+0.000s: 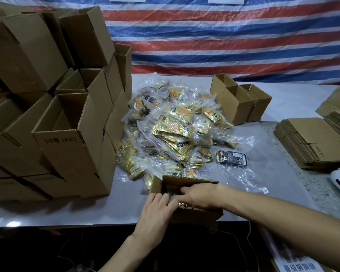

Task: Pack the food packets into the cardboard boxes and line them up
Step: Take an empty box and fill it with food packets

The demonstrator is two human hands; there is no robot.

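Both hands are in the open cardboard box [196, 213] at the bench [86, 211] edge. The left hand [155, 213] has its fingers lying straight, and the right hand [202, 195] has them curled inside, but it's too blurry to tell the grip.

The table [67, 211] bears an open box [188, 180] at its near edge, where the left hand [157, 212] and right hand [201, 195] reach in (fingertips hidden). Just beyond them lies a heap of bagged packets [175, 124]; stacked boxes [67, 146] stand left, flat cardboard [310, 142] right.

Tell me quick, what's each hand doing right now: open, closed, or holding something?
Left hand: open, fingers lying on the packets in the cardboard box.
Right hand: fingers dip into the box; grip cannot be told.
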